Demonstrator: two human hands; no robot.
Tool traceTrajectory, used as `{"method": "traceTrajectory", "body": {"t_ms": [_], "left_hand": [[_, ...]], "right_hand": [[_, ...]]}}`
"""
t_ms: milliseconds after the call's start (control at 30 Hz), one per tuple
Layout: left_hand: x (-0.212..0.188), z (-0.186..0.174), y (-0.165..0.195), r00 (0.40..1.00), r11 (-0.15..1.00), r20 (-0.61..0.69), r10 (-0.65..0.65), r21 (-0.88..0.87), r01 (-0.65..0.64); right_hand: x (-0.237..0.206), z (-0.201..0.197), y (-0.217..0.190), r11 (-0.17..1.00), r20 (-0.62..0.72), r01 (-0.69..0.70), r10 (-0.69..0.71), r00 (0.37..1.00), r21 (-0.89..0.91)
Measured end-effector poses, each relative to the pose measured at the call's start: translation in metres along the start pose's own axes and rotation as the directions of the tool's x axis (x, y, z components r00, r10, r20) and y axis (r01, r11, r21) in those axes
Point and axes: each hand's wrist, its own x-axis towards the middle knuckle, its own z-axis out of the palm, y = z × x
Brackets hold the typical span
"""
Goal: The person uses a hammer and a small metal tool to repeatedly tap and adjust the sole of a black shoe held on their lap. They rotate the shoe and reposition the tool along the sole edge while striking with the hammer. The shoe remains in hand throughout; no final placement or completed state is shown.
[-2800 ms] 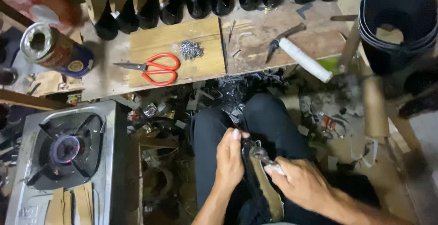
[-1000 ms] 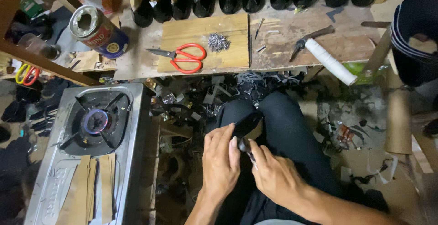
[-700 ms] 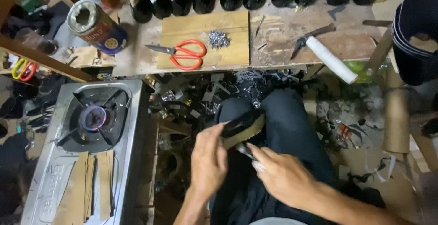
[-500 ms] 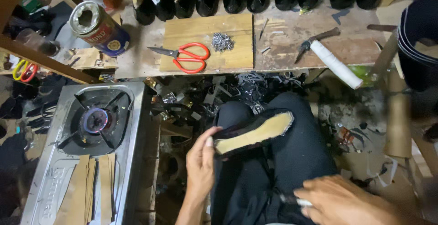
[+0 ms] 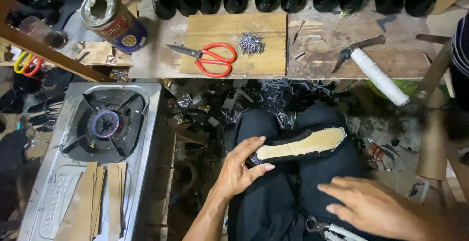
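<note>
Lying sole-up, shoe [image 5: 300,146] points right; left hand [image 5: 239,170] fingers clamped on heel.

Dim workshop, warm light from above; you get your brightest patch on the wooden board [image 5: 233,43]. Floor clutter sinks into shadow. Your right hand [image 5: 373,207] is motion-blurred. Glare on the stove [image 5: 146,138] rim. Edges slightly bowed.
</note>
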Motion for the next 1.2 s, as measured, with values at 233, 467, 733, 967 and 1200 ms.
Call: {"method": "traceTrajectory", "body": {"t_ms": [233,467,733,967,1200], "left_hand": [[0.002,-0.005,0.011,0.999,0.998,0.03,-0.015,0.059,0.013],[0.02,-0.025,0.025,0.98,0.992,0.163,-0.111,0.083,0.099],[0.025,-0.02,0.017,0.975,0.981,0.16,-0.153,0.143,0.13],[0.015,0.0,0.004,0.998,0.998,0.004,0.056,0.008,-0.056],[0.014,0.015,-0.013,0.962,0.974,-0.16,-0.223,-0.069,0.215]], "right_hand": [[0.028,-0.067,0.007,0.978,0.027,-0.208,0.209,0.978,-0.021],[0.06,-0.11,0.085,0.869,-0.342,-0.385,0.276,0.898,-0.311],[0.09,-0.119,0.143,0.802,-0.663,-0.497,0.176,0.728,-0.333],[0.099,-0.12,0.098,0.935,-0.718,-0.354,0.226,0.658,-0.03],[0.061,-0.018,-0.027,0.782,-0.828,0.433,0.181,0.53,0.448]]}}
